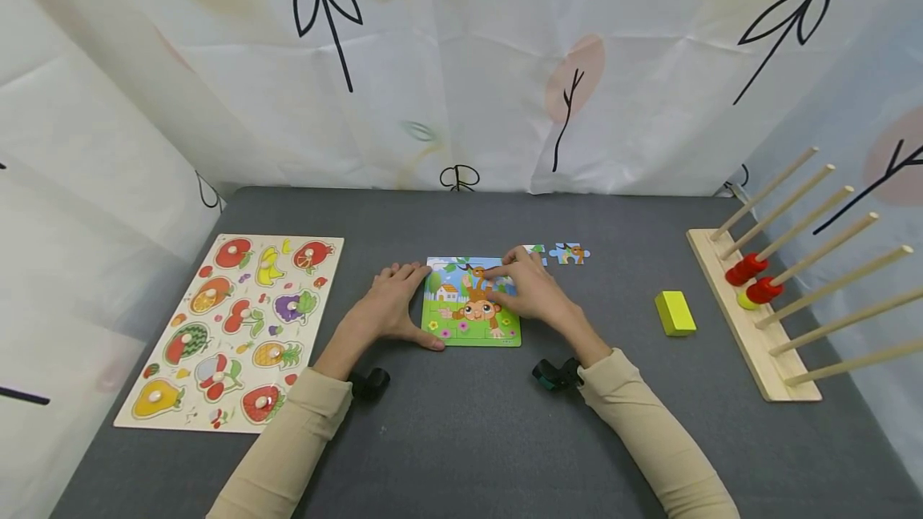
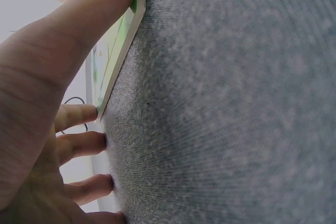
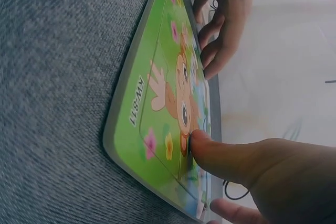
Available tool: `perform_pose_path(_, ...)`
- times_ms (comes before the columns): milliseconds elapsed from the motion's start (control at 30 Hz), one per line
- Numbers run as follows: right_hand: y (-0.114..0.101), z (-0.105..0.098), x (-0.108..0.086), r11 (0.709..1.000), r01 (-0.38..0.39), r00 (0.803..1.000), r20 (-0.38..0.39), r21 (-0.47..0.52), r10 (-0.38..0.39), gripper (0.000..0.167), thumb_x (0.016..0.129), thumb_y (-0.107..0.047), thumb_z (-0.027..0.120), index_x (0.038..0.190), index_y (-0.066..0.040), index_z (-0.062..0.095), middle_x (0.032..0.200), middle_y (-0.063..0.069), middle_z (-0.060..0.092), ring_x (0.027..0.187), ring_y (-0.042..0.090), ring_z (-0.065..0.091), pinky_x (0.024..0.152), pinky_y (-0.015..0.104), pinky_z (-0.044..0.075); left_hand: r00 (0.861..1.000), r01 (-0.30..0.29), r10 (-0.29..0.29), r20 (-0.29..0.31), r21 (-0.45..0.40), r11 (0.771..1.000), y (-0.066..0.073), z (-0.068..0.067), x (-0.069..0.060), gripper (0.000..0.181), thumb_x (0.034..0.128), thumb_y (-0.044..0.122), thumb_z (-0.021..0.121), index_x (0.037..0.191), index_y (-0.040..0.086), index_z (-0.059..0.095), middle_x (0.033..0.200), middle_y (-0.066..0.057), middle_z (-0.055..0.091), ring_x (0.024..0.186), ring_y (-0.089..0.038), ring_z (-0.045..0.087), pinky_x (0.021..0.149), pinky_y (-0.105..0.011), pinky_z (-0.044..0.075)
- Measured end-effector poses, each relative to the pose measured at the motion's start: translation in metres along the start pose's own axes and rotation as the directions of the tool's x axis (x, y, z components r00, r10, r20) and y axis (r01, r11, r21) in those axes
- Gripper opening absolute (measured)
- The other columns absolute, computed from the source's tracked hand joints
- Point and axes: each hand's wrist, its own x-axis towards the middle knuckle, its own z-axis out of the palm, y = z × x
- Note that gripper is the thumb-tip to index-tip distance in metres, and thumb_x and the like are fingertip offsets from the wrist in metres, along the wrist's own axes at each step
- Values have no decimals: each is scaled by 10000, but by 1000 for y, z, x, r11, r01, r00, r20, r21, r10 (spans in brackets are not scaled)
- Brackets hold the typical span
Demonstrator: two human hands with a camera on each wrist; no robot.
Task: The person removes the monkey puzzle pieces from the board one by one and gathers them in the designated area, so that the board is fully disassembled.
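Note:
A square monkey jigsaw puzzle in a thin board lies mid-table. My left hand spreads along its left side. In the left wrist view, the thumb rests at one corner of the board and the index fingertip touches another; the other fingertips rest on the table. My right hand is over the puzzle's upper right part. Its thumb presses on the picture in the right wrist view, with the index finger beyond. Two loose puzzle pieces lie behind it: one piece is whole in view, the other partly hidden.
To the left lies a fruit knob puzzle board. A yellow block stands to the right. Farther right is a wooden peg stand with red rings and a yellow-green one; its pegs lean outward. Fabric walls surround the grey table.

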Motion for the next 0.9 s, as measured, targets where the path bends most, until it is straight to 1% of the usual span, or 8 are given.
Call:
perform_pose_path(100, 0, 1, 0, 1000, 6, 1000, -7, -3, -6, 347, 960, -260, 733, 1289, -150, 731, 1388, 216, 502, 1207, 414, 449, 760, 504, 493, 1000, 0, 0, 0, 1, 1000, 0, 0, 0, 1302, 607, 692, 891, 1600, 74, 321, 1644, -221, 341, 1518, -523, 278, 1194, -701, 288)
perform_pose_path(367, -3, 3, 1, 1000, -6, 1000, -20, -9, 6, 316, 953, -243, 743, 1254, -147, 746, 1385, 227, 501, 1162, 386, 444, 792, 481, 496, 1000, 3, -3, 7, -5, 1000, 0, -1, 0, 1301, 612, 684, 894, 1602, 70, 314, 1649, -224, 331, 1524, -522, 266, 1199, -699, 280)
perform_pose_path(500, -4, 4, 0, 1000, -18, 1000, -26, -17, 17, 318, 951, -241, 745, 1254, -147, 740, 1395, 229, 493, 1180, 397, 438, 828, 511, 504, 1000, 0, 0, 8, -8, 1000, 0, -2, -1, 1296, 615, 681, 894, 1601, 69, 318, 1648, -224, 331, 1524, -523, 265, 1198, -701, 280)
perform_pose_path(700, -4, 5, -2, 1000, -29, 999, -24, -7, 29, 336, 957, -241, 739, 1279, -149, 720, 1450, 246, 463, 1261, 431, 426, 895, 585, 511, 1000, -2, 2, 9, -11, 1000, 1, -2, -1, 1296, 616, 679, 895, 1602, 67, 316, 1648, -225, 332, 1525, -526, 260, 1204, -696, 273)
perform_pose_path(800, -4, 5, -2, 1000, -23, 999, -30, -9, 23, 334, 955, -235, 740, 1276, -144, 718, 1440, 247, 468, 1250, 431, 437, 883, 585, 513, 1000, -1, 1, 9, -12, 1000, 1, -2, -1, 1297, 614, 679, 895, 1602, 68, 317, 1648, -223, 333, 1526, -525, 259, 1206, -694, 272)
perform_pose_path(900, -4, 6, -2, 1000, -13, 999, -44, -11, 13, 326, 947, -227, 751, 1260, -143, 723, 1384, 235, 494, 1182, 408, 454, 843, 545, 510, 1000, -1, 1, 9, -15, 1000, 1, -2, -1, 1295, 615, 678, 896, 1601, 69, 318, 1648, -223, 333, 1525, -524, 260, 1207, -693, 271)
